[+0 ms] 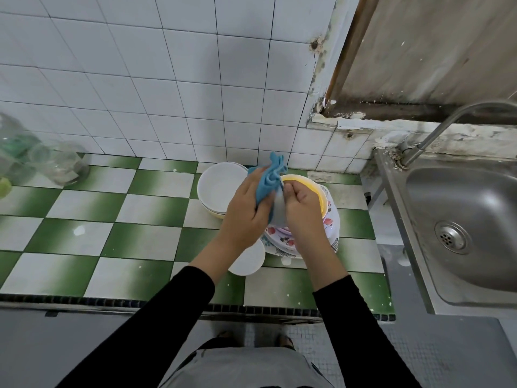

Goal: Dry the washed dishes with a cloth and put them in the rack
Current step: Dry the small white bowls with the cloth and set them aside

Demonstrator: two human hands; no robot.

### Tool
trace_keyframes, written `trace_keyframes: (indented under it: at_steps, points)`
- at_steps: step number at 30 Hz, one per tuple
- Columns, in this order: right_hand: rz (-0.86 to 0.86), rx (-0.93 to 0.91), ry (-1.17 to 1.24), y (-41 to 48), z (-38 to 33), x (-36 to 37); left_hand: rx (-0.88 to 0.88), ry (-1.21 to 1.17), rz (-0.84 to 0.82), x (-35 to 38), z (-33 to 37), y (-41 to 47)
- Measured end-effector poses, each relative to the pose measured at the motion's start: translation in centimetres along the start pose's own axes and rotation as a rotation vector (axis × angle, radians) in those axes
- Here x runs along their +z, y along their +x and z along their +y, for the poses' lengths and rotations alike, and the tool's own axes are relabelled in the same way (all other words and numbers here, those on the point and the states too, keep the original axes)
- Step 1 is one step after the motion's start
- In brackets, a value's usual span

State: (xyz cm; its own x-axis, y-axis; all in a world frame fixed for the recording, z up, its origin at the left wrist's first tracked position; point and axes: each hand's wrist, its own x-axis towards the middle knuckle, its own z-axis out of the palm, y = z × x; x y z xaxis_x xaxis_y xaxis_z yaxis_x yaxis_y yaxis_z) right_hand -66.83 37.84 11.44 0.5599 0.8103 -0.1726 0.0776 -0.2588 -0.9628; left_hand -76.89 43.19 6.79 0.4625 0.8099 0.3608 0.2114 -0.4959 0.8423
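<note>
Closest in, under the left wrist, a white dish (pixel 248 260) lies on the tabletop (pixel 140 236), half hidden by the arm. Whether it has been dried cannot be told.

Above it both hands meet over the pile. The left hand (pixel 246 208) has its fingers curled round a blue cloth (pixel 268 179) and presses the bunched cloth against a grey dish (pixel 278 212). The right hand (pixel 302 205) grips that dish from the other side, fingers curled over its edge. The dish is held on edge between the hands and lifted clear of the pile, probably so the cloth can reach both faces while the right hand steadies or turns it. So the step in hand looks like wiping, with the racking yet to come.

Beneath the right hand sits a stack of floral plates (pixel 332 222), and on them, just beyond the knuckles, a yellow bowl (pixel 317 191). Beyond the left hand stands a stack of white bowls (pixel 219 187), touching the wall. These are kept right under the hands, likely so each next piece is a short reach away.

No rack shows anywhere in view, so where the dish will go cannot be told.

Well right of the hands is a steel sink (pixel 461 214) with its tap (pixel 444 126). Well left, some clear jars (pixel 60 163) stand by the wall.
</note>
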Motion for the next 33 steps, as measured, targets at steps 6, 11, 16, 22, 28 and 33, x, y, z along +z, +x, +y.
trace_keyframes:
  at_steps: [6, 11, 16, 22, 28, 33]
  points:
    - [0.006, -0.037, -0.023, 0.3, 0.6, -0.2, -0.039, -0.080, -0.008, -0.2, 0.2, 0.3]
    - [0.071, 0.124, 0.219, 0.8, 1.5, -1.2, -0.520, -0.418, 0.019, -0.9, 0.9, 1.9]
    - [0.104, 0.415, 0.847, 0.6, 2.3, -0.4, -0.536, -0.518, 0.087, -0.6, 0.7, 1.3]
    - [0.152, 0.470, 1.040, 0.4, 2.3, 0.3, -0.128, -0.199, 0.031, 0.6, -0.2, -1.9]
    - [0.159, 0.444, 0.916, 0.1, 2.5, 1.0, -0.099, -0.018, -0.014, 0.8, -0.2, -2.1]
    - [0.191, 0.382, 0.732, 0.1, 2.4, 1.8, -0.240, 0.006, 0.036, 0.0, -0.1, -2.2]
